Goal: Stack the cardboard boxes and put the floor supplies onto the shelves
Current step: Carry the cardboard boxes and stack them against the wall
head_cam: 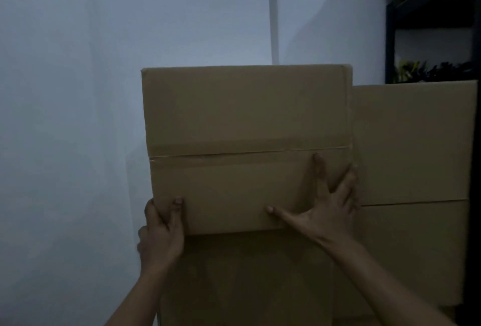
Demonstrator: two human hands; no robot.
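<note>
Dim room, pale wall (78,91) behind. Left hand (161,232) grips lower left corner of taped box (247,112): thumb on front face, fingers curled round side. Right hand (325,206) lies flat on lower right of same face, fingers spread wide, outer ones reaching right edge. Tape seam (234,155) crosses box just above right hand. Box is straight above lower box (247,278); contact not clear in shadow. Just beside on right, second stack of boxes (413,143). Far right, dark shelf frame (390,39), its items too dark to tell.
</note>
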